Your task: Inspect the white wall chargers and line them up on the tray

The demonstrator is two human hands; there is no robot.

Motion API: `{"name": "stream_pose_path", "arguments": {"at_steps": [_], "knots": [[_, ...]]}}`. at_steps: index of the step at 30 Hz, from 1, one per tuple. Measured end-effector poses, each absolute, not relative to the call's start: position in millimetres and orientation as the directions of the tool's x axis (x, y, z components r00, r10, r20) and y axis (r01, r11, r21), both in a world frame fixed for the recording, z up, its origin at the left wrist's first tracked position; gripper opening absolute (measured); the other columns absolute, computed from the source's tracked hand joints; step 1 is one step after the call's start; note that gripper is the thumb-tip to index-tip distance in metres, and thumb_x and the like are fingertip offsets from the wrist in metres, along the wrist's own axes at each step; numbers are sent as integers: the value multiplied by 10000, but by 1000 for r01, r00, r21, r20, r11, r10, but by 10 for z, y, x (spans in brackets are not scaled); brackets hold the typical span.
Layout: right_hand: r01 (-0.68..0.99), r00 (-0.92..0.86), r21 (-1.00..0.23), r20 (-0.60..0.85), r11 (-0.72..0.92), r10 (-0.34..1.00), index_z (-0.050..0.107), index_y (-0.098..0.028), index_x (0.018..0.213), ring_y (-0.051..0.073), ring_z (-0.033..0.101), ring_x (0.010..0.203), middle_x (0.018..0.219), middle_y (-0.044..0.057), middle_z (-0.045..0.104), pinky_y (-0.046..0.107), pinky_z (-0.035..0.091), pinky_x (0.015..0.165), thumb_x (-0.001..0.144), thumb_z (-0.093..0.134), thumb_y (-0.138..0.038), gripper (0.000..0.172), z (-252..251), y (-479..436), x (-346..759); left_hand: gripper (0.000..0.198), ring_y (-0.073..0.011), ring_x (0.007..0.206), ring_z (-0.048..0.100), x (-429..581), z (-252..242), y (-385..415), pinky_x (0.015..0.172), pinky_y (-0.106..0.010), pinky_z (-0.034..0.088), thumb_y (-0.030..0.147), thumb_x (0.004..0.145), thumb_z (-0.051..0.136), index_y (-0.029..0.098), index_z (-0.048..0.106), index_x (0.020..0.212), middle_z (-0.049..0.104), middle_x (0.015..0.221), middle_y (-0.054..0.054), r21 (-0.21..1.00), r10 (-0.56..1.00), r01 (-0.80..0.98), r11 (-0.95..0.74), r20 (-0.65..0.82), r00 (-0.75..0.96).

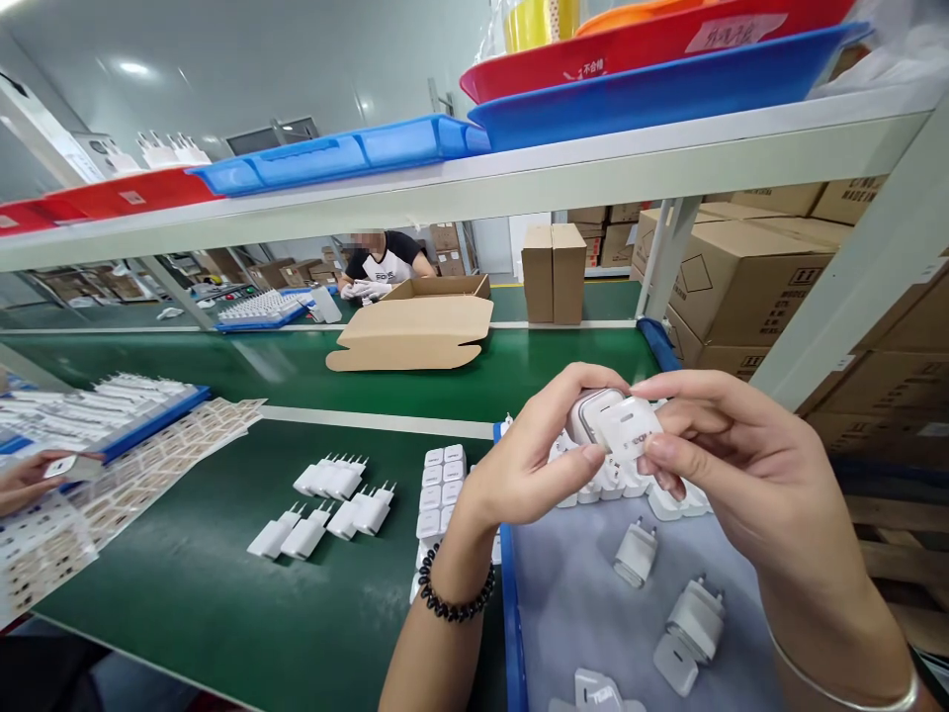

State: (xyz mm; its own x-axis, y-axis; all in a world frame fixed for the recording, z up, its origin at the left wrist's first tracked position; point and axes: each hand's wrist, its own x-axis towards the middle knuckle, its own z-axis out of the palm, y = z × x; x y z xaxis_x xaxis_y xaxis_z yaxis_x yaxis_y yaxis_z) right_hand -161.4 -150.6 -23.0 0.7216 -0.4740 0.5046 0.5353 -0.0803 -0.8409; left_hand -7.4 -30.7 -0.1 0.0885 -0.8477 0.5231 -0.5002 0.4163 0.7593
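Above a blue tray (511, 618), my left hand (523, 460) grips a white charger body (587, 413) with a rounded square rim. My right hand (731, 440) pinches a white charger end piece (629, 427) with a port slot and small dark print. The two pieces meet or overlap; whether they are joined cannot be told. Below my hands on the tray's grey lining lie a two-pin charger (636, 552), another charger (695, 621) with a loose white piece against it, and more white pieces (597, 690) at the front. Further white chargers are partly hidden behind my hands.
Stacked white chargers (443, 485) stand left of the tray, with several plug chargers (333, 477) further left. A co-worker's hand (26, 483) holds a white piece beside sticker sheets (148, 475). A shelf (415, 203) with trays crosses overhead. An open carton (415, 331) lies beyond; another person sits behind.
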Motion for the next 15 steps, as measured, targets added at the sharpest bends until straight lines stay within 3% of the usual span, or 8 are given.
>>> {"name": "stream_pose_path", "arguments": {"at_steps": [6, 15], "knots": [[511, 682, -844, 513, -163, -521, 783, -363, 1112, 62, 541, 554, 681, -51, 623, 138, 459, 507, 958, 733, -178, 246, -238, -1477, -1627, 324, -224, 1005, 569, -123, 59, -287, 945, -368, 458, 388, 968, 557, 183, 538, 1219, 597, 1119, -67, 722, -867, -586, 369, 494, 63], [484, 697, -856, 502, -182, -511, 775, -320, 1079, 81, 541, 575, 670, -41, 576, 161, 433, 494, 949, 734, -174, 201, -216, -1483, -1621, 298, -253, 1058, 588, -142, 83, -280, 981, -393, 471, 428, 992, 530, 182, 541, 1158, 614, 1134, -92, 714, -878, -619, 328, 472, 78]]}}
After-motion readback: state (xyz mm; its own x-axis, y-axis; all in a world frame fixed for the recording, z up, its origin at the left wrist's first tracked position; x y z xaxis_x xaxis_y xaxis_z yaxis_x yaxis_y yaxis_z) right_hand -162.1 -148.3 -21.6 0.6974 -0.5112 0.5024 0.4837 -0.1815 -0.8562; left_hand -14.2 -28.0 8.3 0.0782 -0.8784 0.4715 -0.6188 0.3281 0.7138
